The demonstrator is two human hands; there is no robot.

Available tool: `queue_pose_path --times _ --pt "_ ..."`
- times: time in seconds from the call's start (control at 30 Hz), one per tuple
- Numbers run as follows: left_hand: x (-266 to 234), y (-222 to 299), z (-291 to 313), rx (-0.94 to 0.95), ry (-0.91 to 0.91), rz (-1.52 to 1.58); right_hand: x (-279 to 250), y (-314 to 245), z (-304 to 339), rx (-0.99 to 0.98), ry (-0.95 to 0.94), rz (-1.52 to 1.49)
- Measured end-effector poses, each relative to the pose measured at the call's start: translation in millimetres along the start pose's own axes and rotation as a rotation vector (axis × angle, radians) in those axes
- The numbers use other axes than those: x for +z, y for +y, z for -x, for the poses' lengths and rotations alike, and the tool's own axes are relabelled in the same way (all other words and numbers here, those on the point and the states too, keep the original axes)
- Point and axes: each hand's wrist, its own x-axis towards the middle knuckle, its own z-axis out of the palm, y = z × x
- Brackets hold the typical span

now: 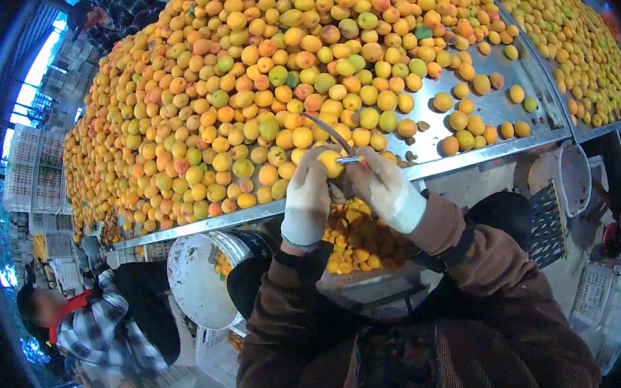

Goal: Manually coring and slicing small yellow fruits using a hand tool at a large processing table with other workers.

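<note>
My left hand [307, 202], in a white glove, grips a yellow apricot [330, 164] just in front of the metal table's near edge. My right hand [390, 191], gloved too, is closed around a knife [327, 130] with a thin curved blade. The blade points up and left, over the heap; the metal part near its handle is close to the held apricot. Whether the edge touches the fruit I cannot tell. Below both hands sits a container of orange-yellow apricot pieces [355, 236]. A large heap of whole apricots [261, 86] covers most of the table.
The table's raised metal rim [468, 159] runs between me and the heap. A white bucket [196, 276] stands at my left, a black slotted crate [546, 228] at my right. One person in a checked shirt [111, 324] sits at left; another person [123, 15] is beyond the heap.
</note>
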Motion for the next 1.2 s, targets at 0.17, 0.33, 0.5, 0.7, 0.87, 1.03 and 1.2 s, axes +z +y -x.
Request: queue_pose_path --times 0.17,0.33,0.5,0.7,0.87,1.03,1.2 --pt "2 31 0 -0.239 0.049 0.382 10 8 2 -0.094 0.097 0.040" --pt "-4 32 -3 -0.320 0.084 0.326 23 26 -6 -0.043 0.078 -0.077" --pt "-4 33 -3 -0.230 0.117 0.239 23 22 -5 -0.134 0.117 0.003" --pt "-9 21 -10 -0.329 0.135 0.458 4 27 -16 -0.151 0.156 0.329" --pt "-4 3 -11 -0.188 0.157 0.724 23 25 -3 -0.108 0.057 0.044" --pt "-8 5 -4 0.047 0.101 -0.243 21 26 0 -0.110 0.019 0.087" --pt "4 4 -3 0.063 0.152 -0.067 29 33 0 -0.157 0.045 0.057"
